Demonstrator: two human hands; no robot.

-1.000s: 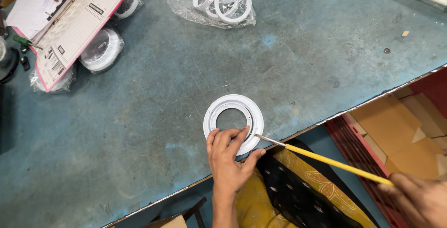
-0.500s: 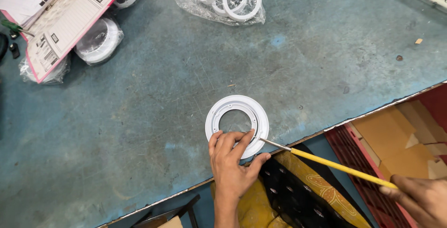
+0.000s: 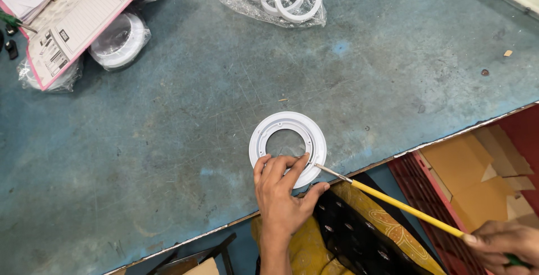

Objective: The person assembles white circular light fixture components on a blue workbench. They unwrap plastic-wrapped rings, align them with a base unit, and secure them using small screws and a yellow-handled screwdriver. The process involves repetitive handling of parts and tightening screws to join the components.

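While the left hand (image 3: 283, 188) rests flat with its fingers spread on the near edge of a white plastic ring (image 3: 288, 147), pinning it to the scratched blue-grey surface (image 3: 168, 140), the right hand (image 3: 499, 244) is closed around the handle end of a long yellow tool (image 3: 404, 207). The tool slants from the right hand up to the ring, its thin metal tip meeting the ring's inner rim just beside the left fingertips. Well beyond the left hand, at the far side of the surface, a clear plastic bag (image 3: 269, 0) holds several more white rings piled together. Far off to the left of that hand, another clear bag (image 3: 118, 42) wraps a stack of round white parts, partly under a pink-edged clipboard with a printed form (image 3: 78, 19). Below the right hand, a red crate (image 3: 426, 185) holds flattened pieces of brown cardboard (image 3: 471, 168).
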